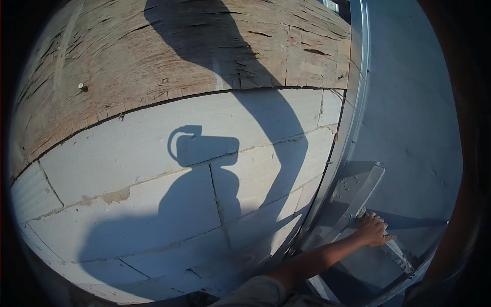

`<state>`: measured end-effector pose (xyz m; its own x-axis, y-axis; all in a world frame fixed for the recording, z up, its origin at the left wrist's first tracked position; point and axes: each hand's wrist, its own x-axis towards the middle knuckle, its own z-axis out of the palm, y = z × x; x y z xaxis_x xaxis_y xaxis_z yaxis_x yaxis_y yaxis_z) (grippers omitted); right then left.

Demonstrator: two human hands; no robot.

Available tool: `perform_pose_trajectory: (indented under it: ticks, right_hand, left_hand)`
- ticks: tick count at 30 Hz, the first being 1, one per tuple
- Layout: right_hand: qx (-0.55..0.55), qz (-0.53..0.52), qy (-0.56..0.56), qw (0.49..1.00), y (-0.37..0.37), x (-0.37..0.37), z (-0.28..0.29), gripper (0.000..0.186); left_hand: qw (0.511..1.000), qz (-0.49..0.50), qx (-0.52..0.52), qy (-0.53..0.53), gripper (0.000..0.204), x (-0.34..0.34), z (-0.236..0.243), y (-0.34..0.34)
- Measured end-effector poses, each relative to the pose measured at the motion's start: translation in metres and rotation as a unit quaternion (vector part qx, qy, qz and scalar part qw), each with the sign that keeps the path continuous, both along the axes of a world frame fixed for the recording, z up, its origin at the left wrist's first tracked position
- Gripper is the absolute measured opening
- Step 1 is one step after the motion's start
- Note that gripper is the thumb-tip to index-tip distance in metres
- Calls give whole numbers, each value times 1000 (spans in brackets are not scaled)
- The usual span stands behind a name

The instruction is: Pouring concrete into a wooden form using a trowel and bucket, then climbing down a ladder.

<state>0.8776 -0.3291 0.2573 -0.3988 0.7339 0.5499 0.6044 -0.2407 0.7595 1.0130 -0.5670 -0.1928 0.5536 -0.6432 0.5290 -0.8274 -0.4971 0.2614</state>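
Note:
My left hand (373, 230) reaches across to the lower right, its fingers wrapped round a grey metal bar (396, 253). The bar runs down to the right from under the hand. Beside the knuckles, a second, slanting metal bar (365, 190) rises toward the upper right. Both look like parts of one metal frame, whose exact kind I cannot make out. My right hand is outside the picture. A shadow on the wall shows a raised arm.
A pale block wall (138, 194) fills the left and middle, with a weathered, cracked plywood sheet (117, 56) above it. A screw head (82, 86) sticks out of the plywood. Upright metal edging (364, 66) separates the wall from a large grey panel (409, 102) on the right.

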Motion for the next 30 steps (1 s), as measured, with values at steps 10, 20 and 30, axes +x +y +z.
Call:
perform_pose_trajectory:
  ticks: [10, 20, 30]
  right_hand:
    - [377, -224, 228, 869, -398, -64, -241, 60]
    - [845, -176, 416, 286, -434, -161, -546, 85]
    - [703, -271, 534, 383, -384, -144, -599, 97]
  left_hand:
    - [997, 20, 77, 4, 61, -8, 25, 7]
    - [958, 27, 219, 181, 86, -37, 54, -65]
    - [984, 18, 125, 125, 82, -29, 31, -73]
